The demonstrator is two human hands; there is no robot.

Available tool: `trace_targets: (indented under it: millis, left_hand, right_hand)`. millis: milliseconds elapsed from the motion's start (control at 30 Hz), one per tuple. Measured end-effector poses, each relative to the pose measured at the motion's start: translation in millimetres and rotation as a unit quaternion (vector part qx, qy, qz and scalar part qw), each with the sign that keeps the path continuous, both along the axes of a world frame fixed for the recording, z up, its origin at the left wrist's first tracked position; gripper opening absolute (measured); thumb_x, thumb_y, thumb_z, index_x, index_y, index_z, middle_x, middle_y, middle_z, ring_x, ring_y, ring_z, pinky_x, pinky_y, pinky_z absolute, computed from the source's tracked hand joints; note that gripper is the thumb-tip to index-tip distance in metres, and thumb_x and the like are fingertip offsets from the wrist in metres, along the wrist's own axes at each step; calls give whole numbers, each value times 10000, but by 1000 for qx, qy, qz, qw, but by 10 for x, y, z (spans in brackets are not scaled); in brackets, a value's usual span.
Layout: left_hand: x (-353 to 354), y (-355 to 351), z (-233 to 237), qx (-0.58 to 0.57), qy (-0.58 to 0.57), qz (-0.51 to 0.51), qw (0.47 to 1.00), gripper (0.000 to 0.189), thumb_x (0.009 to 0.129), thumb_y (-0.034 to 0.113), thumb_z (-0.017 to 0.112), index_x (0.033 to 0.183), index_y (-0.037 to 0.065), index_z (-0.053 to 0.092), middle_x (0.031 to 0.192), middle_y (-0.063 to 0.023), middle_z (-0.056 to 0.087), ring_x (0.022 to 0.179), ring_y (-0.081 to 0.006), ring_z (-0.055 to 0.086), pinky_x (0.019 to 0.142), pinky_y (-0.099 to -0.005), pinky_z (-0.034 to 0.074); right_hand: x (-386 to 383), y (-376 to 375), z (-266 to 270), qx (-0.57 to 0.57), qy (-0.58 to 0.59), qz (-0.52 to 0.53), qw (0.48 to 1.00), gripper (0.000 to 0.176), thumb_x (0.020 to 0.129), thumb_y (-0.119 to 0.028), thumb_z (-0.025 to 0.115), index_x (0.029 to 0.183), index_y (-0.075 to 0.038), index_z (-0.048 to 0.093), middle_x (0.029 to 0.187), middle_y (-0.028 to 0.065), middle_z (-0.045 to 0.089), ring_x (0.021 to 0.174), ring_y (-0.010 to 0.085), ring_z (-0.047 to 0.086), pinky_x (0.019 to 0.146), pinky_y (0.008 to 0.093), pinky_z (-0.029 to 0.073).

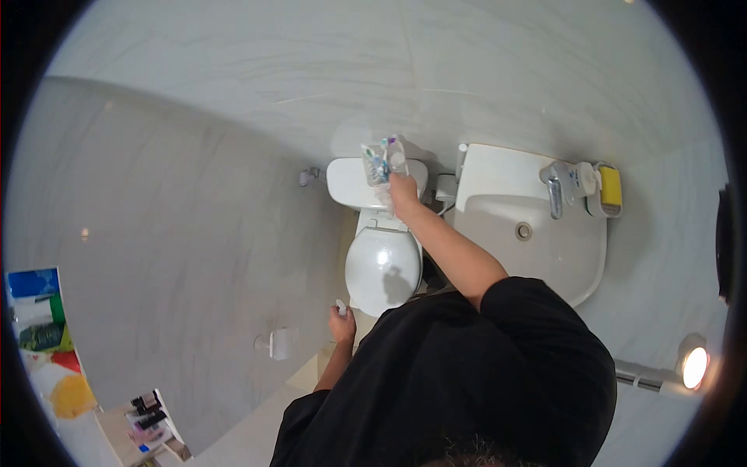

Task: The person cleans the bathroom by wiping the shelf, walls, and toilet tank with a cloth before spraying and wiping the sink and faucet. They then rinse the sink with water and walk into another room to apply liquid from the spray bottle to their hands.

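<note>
My right hand [403, 194] reaches over the toilet tank [346, 183], its fingers closed around a clear toothbrush holder [375, 173]. Several toothbrushes [380, 162] stand in that holder, and a clear bottle-like piece [398, 163] shows at its right side. Low at the left of the toilet, my left hand [342, 323] is closed on a small white object [341, 307]; its kind is too small to tell. Below the tank, the white toilet lid [381, 261] is down, with the shadow of a hand or object on it.
To the right is a white sink [506, 175] with a faucet [554, 194], a clear pump bottle [580, 180] and a yellow sponge [611, 187] in a caddy. A toilet paper roll [282, 344] hangs on the left wall. Colourful packages [39, 335] sit at far left.
</note>
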State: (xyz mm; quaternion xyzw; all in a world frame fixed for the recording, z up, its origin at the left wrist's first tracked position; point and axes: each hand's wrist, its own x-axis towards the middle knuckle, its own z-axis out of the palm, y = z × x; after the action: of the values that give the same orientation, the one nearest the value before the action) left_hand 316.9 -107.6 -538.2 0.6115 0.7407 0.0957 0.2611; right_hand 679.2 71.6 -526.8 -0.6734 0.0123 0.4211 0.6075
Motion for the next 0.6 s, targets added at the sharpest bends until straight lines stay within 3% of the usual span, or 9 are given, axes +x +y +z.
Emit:
trace_targets:
  millis: [33,100,200,400,467,600]
  left_hand:
    - [47,23,-21,7,-10,-7,1000,378,865,248,677,1092,-40,584,957,-283,678,915,-438,669,797,-475,525]
    - [145,147,-86,12,-13,-30,999,382,865,248,678,1094,-42,582,953,-290,675,915,-445,666,796,-477,524]
    - [367,431,-216,18,-22,-69,997,389,864,249,682,1096,-46,579,952,-303,669,916,-456,661,798,-482,521]
    - [995,889,-288,12,-74,-124,990,385,865,251,680,1089,-46,580,953,-312,664,916,-463,657,807,-492,514]
    - [1165,1002,-320,65,-72,-187,978,366,868,236,677,1085,-43,583,942,-305,669,906,-458,661,799,-483,518]
    - [1457,1097,-157,27,-99,-225,969,351,868,226,679,1075,-42,587,937,-300,672,892,-452,666,795,-475,520]
  right_hand:
    - [28,-133,127,-4,-5,-10,1000,334,870,-159,547,1100,79,594,947,149,651,822,218,622,714,362,490]
    - [96,-520,759,117,18,34,992,314,872,-165,546,1085,61,601,935,116,647,822,201,619,715,353,484]
    - [336,-1088,1447,149,12,40,988,316,874,-176,546,1082,52,613,937,96,653,840,182,616,737,339,483]
    - [865,-1996,1892,60,-73,-48,994,281,882,-175,535,1041,30,645,930,101,673,812,177,635,739,333,506]
    - [1115,-2177,1745,70,-59,-65,994,280,883,-174,531,1035,29,649,920,110,682,790,183,648,723,331,513]
    - [1437,-2278,1654,86,-78,-97,989,278,885,-170,516,1006,32,663,895,133,704,739,204,676,684,326,529]
